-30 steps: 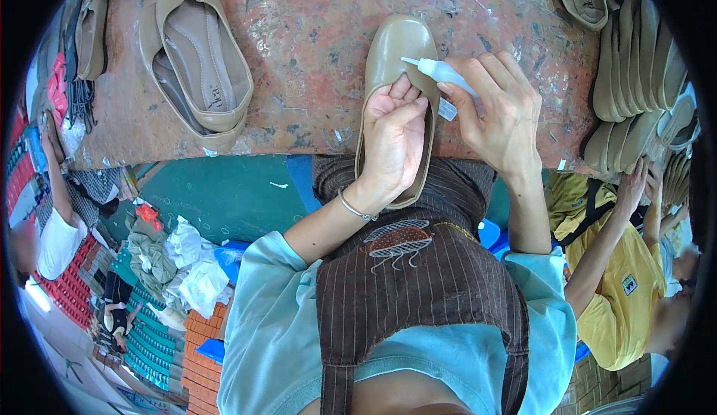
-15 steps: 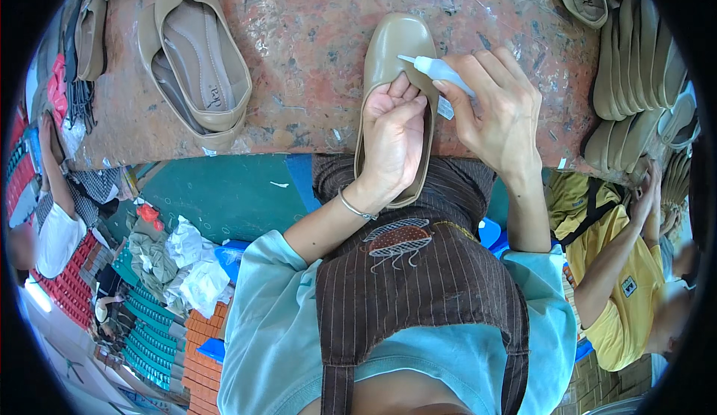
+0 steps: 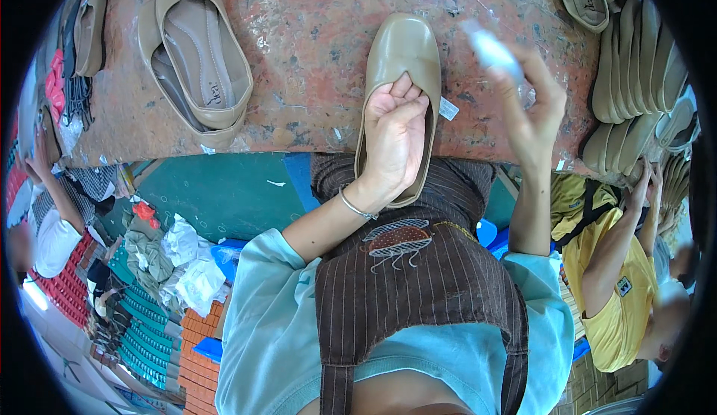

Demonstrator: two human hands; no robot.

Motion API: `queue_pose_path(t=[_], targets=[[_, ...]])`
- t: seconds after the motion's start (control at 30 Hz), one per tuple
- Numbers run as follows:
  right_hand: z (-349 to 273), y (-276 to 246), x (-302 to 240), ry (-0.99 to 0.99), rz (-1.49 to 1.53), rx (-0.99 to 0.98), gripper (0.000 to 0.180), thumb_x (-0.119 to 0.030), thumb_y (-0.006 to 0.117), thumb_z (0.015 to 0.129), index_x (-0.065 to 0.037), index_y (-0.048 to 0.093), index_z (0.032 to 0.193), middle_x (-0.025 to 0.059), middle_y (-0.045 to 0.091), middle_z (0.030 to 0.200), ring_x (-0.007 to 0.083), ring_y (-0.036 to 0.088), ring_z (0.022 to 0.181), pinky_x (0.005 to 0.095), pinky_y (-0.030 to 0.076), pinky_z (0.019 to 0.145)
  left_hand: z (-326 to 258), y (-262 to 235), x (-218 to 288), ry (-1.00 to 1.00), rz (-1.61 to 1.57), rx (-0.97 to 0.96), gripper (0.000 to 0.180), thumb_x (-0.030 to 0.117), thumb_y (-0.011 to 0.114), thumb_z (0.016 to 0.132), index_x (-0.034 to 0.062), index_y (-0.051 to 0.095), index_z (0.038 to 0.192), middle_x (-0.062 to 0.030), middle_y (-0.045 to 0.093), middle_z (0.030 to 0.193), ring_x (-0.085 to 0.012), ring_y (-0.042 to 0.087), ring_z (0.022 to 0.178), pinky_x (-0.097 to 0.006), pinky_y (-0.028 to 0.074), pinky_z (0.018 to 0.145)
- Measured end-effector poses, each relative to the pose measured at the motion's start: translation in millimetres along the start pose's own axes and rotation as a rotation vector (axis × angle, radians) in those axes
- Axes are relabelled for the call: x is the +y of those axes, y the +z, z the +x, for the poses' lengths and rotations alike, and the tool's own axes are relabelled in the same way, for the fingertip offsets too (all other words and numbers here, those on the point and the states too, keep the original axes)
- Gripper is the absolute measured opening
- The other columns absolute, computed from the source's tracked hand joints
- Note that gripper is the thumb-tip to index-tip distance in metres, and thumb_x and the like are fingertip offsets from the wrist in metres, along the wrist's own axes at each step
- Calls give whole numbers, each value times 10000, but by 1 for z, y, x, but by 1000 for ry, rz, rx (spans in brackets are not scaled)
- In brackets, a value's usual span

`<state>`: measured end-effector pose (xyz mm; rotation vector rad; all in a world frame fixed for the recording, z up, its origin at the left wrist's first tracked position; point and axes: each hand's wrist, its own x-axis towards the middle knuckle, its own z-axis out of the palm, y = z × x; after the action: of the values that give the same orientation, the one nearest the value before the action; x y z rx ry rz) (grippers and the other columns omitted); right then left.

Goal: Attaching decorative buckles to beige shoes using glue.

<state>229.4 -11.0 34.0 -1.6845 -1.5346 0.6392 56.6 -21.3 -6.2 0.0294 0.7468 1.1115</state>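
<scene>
A beige square-toed slip-on shoe lies toe-away at the table's near edge, its heel overhanging toward my lap. My left hand reaches inside its opening, fingers closed on the vamp's edge; some fingers are hidden in the shoe. To the right and clear of the shoe, my right hand grips a small white squeeze bottle with a narrow nozzle. Motion blurs the bottle and fingertips. On the table beside the shoe lies a small white label.
At the left, a pair of beige shoes is nested together on the worn reddish table. Stacked beige shoes line the right edge. A person in yellow works at the right; another in white is at the far left.
My right hand has drawn the squeeze bottle away from the shoe's vamp, to the right, and tilted its nozzle upward. The left hand and the shoe have stayed in place.
</scene>
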Motion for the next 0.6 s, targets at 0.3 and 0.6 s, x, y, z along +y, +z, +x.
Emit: queue_pose_path(t=[0.3, 0.6], targets=[[60, 24, 88, -25, -211, 358, 265, -114, 654, 944, 22, 518, 1125, 204, 701, 1073, 355, 664, 989, 419, 495, 867, 2, -6, -1, -12, -18, 7, 371, -137, 507, 873, -69, 497, 1238, -162, 577, 1325, -246, 536, 1255, -372, 403, 1091], [42, 44, 24, -244, -267, 349, 376, -88, 719, 831, -51, 595, 1184, 142, 592, 1092, 321, 595, 1015, 407, 519, 802, 3, -11, -4, 9, -93, -37, 315, -141, 511, 873, -53, 527, 1175, -143, 618, 1240, -229, 574, 1176, -367, 430, 1067]])
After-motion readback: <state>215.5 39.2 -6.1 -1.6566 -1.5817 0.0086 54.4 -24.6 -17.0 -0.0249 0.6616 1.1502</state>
